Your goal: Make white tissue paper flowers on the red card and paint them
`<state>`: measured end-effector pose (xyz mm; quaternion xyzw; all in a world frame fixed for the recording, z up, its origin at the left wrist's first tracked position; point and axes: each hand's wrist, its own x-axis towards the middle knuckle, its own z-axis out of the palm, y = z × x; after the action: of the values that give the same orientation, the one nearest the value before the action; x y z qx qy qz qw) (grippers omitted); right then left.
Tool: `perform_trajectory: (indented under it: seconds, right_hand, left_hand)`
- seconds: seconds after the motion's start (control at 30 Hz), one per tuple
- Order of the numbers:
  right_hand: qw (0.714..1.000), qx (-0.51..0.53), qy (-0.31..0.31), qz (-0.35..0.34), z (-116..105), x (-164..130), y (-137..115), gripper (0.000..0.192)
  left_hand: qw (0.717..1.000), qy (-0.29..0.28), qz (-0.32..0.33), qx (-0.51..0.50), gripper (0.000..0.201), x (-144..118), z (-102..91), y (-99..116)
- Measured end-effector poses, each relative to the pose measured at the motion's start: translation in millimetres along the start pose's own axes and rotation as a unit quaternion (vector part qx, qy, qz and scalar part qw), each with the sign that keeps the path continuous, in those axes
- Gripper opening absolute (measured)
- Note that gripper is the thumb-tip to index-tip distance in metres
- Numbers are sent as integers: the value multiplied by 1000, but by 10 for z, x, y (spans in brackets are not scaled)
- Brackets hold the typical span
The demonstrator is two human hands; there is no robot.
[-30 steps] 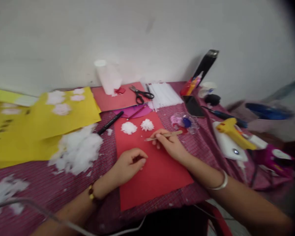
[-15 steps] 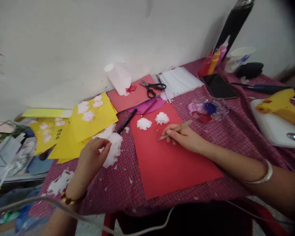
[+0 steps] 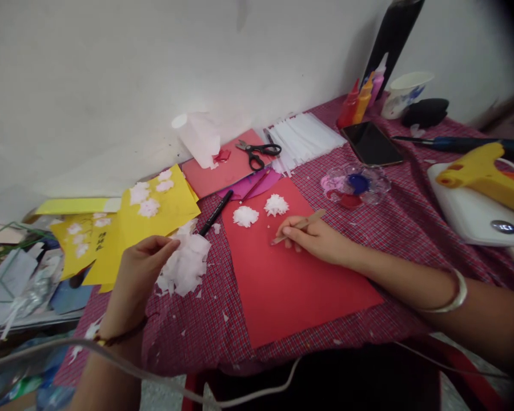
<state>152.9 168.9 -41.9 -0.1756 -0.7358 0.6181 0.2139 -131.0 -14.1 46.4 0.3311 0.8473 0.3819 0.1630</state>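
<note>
Left hand (image 3: 139, 268): fingers pinching the white tissue pile (image 3: 187, 264) at 9 o'clock of the red sheet (image 3: 295, 285). Right hand (image 3: 314, 240): fingers closed around a wooden stick (image 3: 300, 224), resting on the sheet.

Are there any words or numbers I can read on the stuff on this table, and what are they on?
Nothing here reads clearly.
Yellow paper: a few small dark marks, too blurred to read.
Paper cup: a blue print, too small to tell whether it is writing.
Bottles of colour by the wall: no label that reads.
Glue gun, scissors and black marker: no readable writing shows.
</note>
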Motion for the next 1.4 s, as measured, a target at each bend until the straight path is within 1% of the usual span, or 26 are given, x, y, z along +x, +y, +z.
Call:
perform_trajectory:
  seconds: [0.03,0.1,0.17,0.2,0.33,0.43,0.5,0.57,0.67,0.83,1.0,1.17,1.27,1.4]
  right_hand:
    - [1000,-2,1,-1,2,2,5,34]
    - [1000,3,7,-4,8,5,11,34]
    - [1000,20,17,-11,14,1,2,32]
    - [999,32,25,-19,15,-5,-13,30]
    - [994,57,65,-67,2,-56,-128,28]
    - [990,60,73,-103,-9,-94,-206,29]
    - [989,63,67,-115,-9,-108,-222,30]
    - [990,63,56,-111,-1,-111,-212,29]
    - [993,58,44,-98,17,-107,-183,27]
    - [995,43,34,-80,34,-101,-165,25]
    - [995,52,25,-83,37,-92,-148,25]
    - [994,61,23,-85,35,-92,-156,24]
    - [995,62,22,-81,35,-98,-176,24]
    - [994,65,22,-84,40,-97,-174,26]
  left_hand:
    - [997,-21,-24,-73,26,-16,-12,19]
    - [976,-70,-64,-199,31,-40,24,43]
    - [946,-116,-95,-286,33,-60,140,74]
    - [935,-134,-105,-311,32,-73,224,100]
    - [911,-190,-112,-349,32,-131,657,265]
    - [895,-230,-102,-368,32,-158,977,365]
    - [887,-248,-100,-377,32,-166,1138,386]
    - [881,-256,-104,-385,31,-174,1236,378]
    - [876,-251,-116,-395,30,-197,1274,355]
    - [867,-247,-133,-412,28,-228,1242,357]
    - [860,-248,-132,-425,23,-246,1243,357]
    - [841,-235,-140,-467,13,-251,1262,321]
    - [828,-245,-142,-484,9,-245,1273,296]
    - [816,-269,-157,-487,9,-241,1261,300]
